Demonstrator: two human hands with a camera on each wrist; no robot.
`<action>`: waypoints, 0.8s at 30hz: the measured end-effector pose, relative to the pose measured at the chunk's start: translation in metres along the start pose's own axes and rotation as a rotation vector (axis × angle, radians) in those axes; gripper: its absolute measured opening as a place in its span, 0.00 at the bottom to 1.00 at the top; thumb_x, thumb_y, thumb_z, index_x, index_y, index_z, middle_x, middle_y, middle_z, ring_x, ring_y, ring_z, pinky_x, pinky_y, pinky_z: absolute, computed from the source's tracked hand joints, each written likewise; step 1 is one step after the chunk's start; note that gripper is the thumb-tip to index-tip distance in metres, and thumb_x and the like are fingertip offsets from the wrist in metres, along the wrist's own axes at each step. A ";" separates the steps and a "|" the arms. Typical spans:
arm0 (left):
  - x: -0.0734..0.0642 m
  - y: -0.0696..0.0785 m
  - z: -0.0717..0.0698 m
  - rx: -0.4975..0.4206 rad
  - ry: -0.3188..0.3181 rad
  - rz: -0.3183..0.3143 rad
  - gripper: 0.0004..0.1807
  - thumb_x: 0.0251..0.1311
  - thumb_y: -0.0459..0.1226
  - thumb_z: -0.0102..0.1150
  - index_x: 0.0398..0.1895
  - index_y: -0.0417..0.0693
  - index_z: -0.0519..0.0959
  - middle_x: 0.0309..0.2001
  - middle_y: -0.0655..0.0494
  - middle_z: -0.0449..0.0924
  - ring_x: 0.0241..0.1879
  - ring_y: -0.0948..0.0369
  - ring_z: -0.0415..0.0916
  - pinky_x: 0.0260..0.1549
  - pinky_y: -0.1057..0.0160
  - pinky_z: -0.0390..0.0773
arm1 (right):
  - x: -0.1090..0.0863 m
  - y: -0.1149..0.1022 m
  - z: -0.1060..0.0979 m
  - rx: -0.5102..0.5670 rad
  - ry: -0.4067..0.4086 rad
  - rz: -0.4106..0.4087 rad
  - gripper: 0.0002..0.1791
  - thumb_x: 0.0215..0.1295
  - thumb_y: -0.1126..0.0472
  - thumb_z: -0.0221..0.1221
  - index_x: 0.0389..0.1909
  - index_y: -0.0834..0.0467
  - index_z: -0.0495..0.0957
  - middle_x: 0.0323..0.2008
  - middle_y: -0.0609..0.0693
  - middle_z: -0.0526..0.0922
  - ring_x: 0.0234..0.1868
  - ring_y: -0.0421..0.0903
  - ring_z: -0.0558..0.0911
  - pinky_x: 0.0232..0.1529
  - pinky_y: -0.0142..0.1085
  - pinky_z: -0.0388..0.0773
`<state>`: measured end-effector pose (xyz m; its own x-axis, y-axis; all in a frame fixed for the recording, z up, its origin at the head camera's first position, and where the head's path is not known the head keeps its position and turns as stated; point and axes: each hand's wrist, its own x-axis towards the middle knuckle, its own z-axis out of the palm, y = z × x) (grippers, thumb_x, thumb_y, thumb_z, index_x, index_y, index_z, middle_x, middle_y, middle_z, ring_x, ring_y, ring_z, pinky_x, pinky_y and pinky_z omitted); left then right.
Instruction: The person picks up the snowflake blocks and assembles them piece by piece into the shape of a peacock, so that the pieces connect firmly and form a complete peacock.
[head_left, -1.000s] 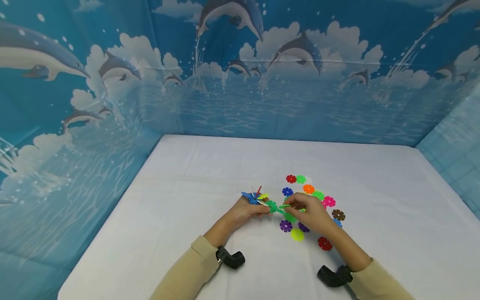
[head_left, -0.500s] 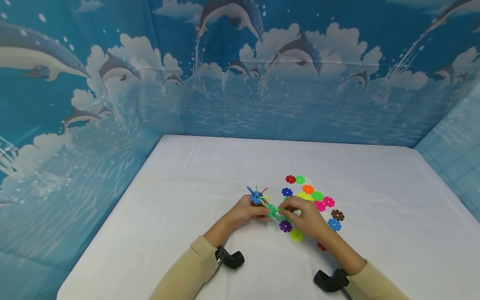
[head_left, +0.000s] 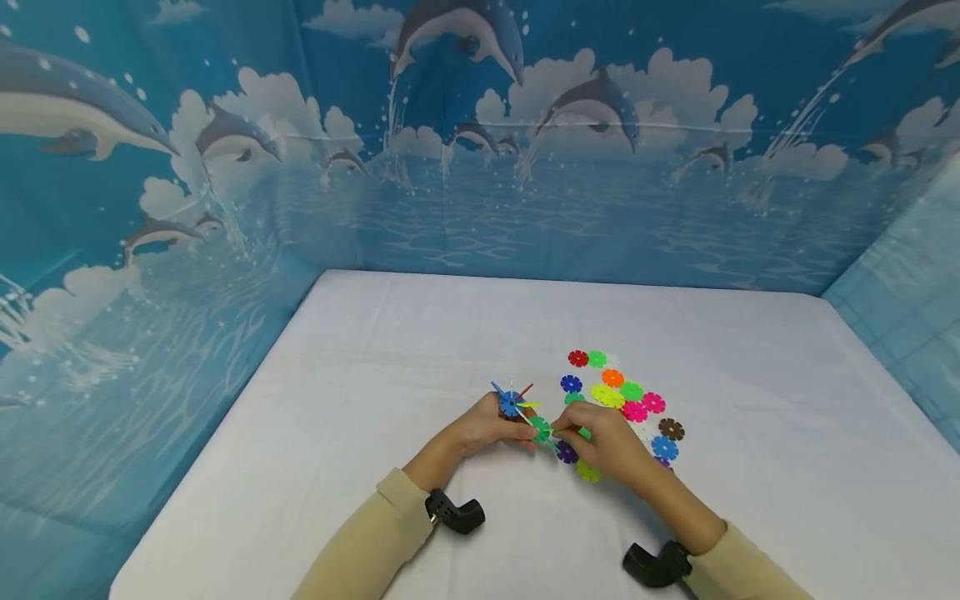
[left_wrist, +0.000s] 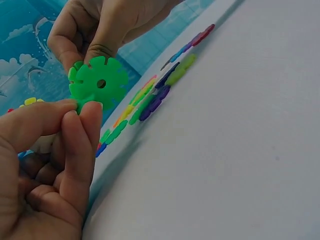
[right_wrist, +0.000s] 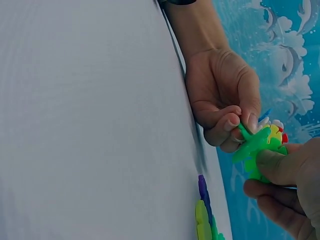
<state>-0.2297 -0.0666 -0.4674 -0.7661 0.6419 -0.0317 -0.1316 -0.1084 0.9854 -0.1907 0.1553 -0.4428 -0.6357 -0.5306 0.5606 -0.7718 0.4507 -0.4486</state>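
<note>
My left hand [head_left: 487,427] pinches a cluster of slotted plastic snowflake discs between thumb and fingers. A blue disc [head_left: 512,404] tops this cluster, with white, red and yellow ones sticking out around it. Green discs form its right end; one green disc [left_wrist: 114,80] faces the left wrist camera, its centre hole showing. From the right, my right hand [head_left: 609,440] pinches a green disc at that end, its thumb [right_wrist: 274,165] lying on the green plastic in the right wrist view. Fingers cover where the green pieces meet, so I cannot tell how far they slot together.
Loose discs lie flat on the white-covered table [head_left: 390,350], under and beyond the right hand: red [head_left: 578,358], orange [head_left: 612,378], pink [head_left: 653,402], brown [head_left: 671,429], light blue [head_left: 664,448] and several more. A dolphin-print curtain [head_left: 480,208] stands behind the table.
My right hand has moved a little left and down, closer to the left hand, with its green disc. The cluster has turned, bringing the blue disc's face toward the head camera.
</note>
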 end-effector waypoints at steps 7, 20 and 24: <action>0.001 0.000 -0.001 -0.017 -0.008 0.003 0.08 0.56 0.19 0.58 0.39 0.22 0.77 0.28 0.52 0.83 0.26 0.59 0.83 0.34 0.63 0.83 | 0.001 -0.001 0.000 -0.013 0.000 0.018 0.14 0.48 0.78 0.69 0.29 0.56 0.82 0.28 0.42 0.83 0.30 0.39 0.81 0.32 0.34 0.82; 0.003 -0.001 -0.002 -0.030 -0.011 0.011 0.15 0.61 0.22 0.56 0.51 0.23 0.72 0.35 0.52 0.83 0.32 0.59 0.83 0.39 0.62 0.81 | 0.001 0.005 -0.002 0.016 0.024 0.052 0.11 0.52 0.74 0.69 0.31 0.55 0.82 0.30 0.44 0.82 0.31 0.40 0.80 0.34 0.33 0.81; 0.003 0.000 -0.001 -0.082 -0.011 0.005 0.22 0.65 0.24 0.52 0.60 0.22 0.65 0.39 0.53 0.82 0.36 0.59 0.83 0.41 0.61 0.82 | 0.001 0.006 -0.002 0.005 0.047 0.034 0.13 0.51 0.76 0.69 0.32 0.56 0.82 0.30 0.45 0.82 0.31 0.40 0.81 0.34 0.34 0.82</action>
<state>-0.2326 -0.0653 -0.4679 -0.7600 0.6494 -0.0244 -0.1790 -0.1732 0.9685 -0.1962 0.1591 -0.4438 -0.6604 -0.4806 0.5770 -0.7498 0.4644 -0.4713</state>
